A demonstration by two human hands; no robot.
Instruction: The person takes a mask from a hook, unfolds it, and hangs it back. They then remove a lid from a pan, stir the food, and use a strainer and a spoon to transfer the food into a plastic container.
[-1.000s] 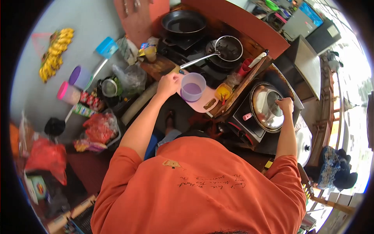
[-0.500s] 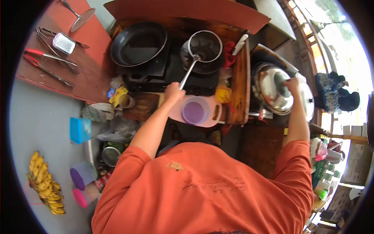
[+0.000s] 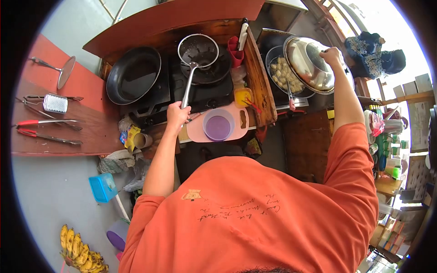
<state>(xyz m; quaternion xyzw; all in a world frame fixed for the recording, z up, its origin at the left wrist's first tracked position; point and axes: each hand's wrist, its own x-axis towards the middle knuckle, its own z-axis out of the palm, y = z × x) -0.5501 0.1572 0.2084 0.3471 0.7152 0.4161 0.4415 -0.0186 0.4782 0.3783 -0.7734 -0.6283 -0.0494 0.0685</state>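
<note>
My left hand [image 3: 178, 117] is closed round the handle of a perforated metal skimmer [image 3: 198, 50], whose bowl is held over the black stove [image 3: 211, 95]. On the right, the fingers of my right hand [image 3: 332, 56] grip the knob of a shiny metal lid [image 3: 307, 54]. The lid is off to the right of a pan [image 3: 271, 53], leaving part of the pan uncovered. Pale, lumpy pieces of food [image 3: 283, 73] lie in the pan. A utensil with a metal handle [image 3: 290, 98] rests in it, its head hidden among the food.
A black frying pan [image 3: 133, 75] sits on the stove's left side. A purple-based tub [image 3: 218, 126] stands on a pink cutting board [image 3: 196, 133] before me. A wooden partition [image 3: 264, 98] divides the two cooking areas. Tongs [image 3: 50, 132] and a grater [image 3: 54, 103] are at left.
My right hand has moved the lid away from the pan, exposing the food. The skimmer stays in my left hand over the stove. The whole view has shifted.
</note>
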